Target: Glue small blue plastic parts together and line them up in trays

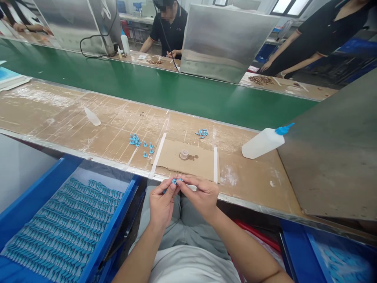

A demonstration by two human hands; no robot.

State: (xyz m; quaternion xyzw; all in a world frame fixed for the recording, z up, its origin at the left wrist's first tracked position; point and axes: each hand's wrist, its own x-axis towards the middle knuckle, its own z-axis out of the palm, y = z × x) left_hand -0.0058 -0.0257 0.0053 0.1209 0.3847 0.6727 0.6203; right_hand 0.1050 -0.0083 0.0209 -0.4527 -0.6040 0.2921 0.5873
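Note:
My left hand (161,202) and my right hand (203,192) meet just in front of the table edge, fingertips pinched together. Between them is a small blue part (174,181), mostly covered by the fingers; a bit of blue shows at the right fingertips too. Beyond the hands lies a taped cardboard sheet (167,157) bearing a small round cup (184,153) with dark wet spots beside it. To its left stand several small blue pieces with round bases (135,139). Behind the sheet is a little pile of flat blue pieces (202,133).
A white bottle with a blue nozzle (262,144) lies at right near a metal panel (335,149). A smaller bottle (92,116) lies at left. A blue tray (123,200) holds rows of blue parts. Across the green belt (147,82), people work beside metal boxes (224,43).

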